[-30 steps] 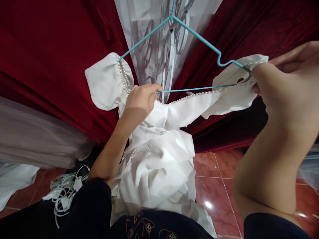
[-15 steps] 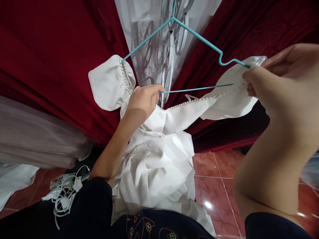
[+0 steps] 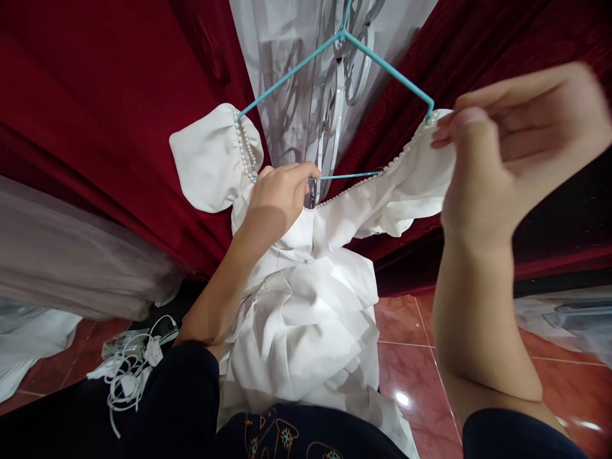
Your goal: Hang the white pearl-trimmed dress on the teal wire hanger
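White dress (image 3: 306, 319) is hanging on top-cropped turquoise hanger (image 3: 342, 34); left hand (image 3: 280, 194) is holding hanger's lower bar (image 3: 347, 176); blurring right hand (image 3: 507, 159), grip undeterminable, is showing near hanger's right end; tiled floor (image 3: 406, 370) is showing below hanger.

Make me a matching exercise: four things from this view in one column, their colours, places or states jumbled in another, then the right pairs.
Things:
1. Hanger
2. Dress
3. Left curtain
4. White cable

Descriptions:
A. tangled, lower left
B. turquoise
C. white, edged with pearl-like beads
D. dark red

Pairs: 1-B, 2-C, 3-D, 4-A
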Available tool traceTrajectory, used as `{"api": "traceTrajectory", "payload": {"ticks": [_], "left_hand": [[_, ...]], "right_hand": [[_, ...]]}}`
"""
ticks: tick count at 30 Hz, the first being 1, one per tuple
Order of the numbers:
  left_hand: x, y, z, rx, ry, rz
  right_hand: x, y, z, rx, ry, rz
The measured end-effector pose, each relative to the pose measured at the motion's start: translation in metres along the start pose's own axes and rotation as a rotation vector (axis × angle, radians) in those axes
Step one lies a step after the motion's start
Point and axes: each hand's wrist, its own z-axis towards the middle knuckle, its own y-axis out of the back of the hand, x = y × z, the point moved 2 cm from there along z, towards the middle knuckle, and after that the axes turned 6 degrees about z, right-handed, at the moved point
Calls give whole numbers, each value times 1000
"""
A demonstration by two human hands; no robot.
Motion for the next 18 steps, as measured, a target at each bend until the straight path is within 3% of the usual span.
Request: {"api": "traceTrajectory", "payload": {"ticks": [6, 8, 12, 13, 14, 18], "left_hand": [[-4, -7, -3, -88, -104, -20], [-3, -5, -6, -200, -176, -42], [12, 19, -11, -722, -216, 178], [19, 26, -10, -802, -210, 247], [27, 34, -6, -837, -200, 281], [68, 58, 9, -755, -131, 80]], "right_hand": [[-20, -22, -43, 588, 83, -405], [-31, -29, -55, 594, 120, -492], [-43, -37, -71, 477, 155, -516], [-44, -37, -73, 464, 154, -501], [-44, -38, -74, 454, 154, -488], [-44, -37, -74, 448, 150, -463]]}}
